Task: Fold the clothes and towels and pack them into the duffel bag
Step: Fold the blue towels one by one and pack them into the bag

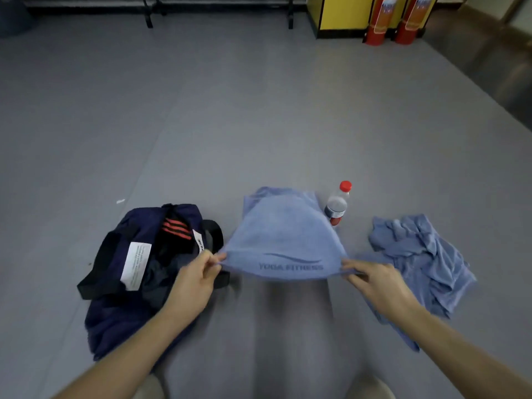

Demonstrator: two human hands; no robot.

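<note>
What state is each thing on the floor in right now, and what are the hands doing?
Towel: near edge lifted, stretched between both hands.
Left hand: pinches the towel's left corner.
Right hand: pinches its right corner.
Duffel bag: lying open.
Bottle: upright, capped.
Blue garment: crumpled, unfolded.

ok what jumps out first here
The light blue terry towel printed YOGA FITNESS, held taut mid-frame, near corners pinched by the left hand and right hand. On the floor to its left lies a navy duffel bag with red stripes; to its right, a crumpled blue garment and a red-capped plastic bottle.
</note>
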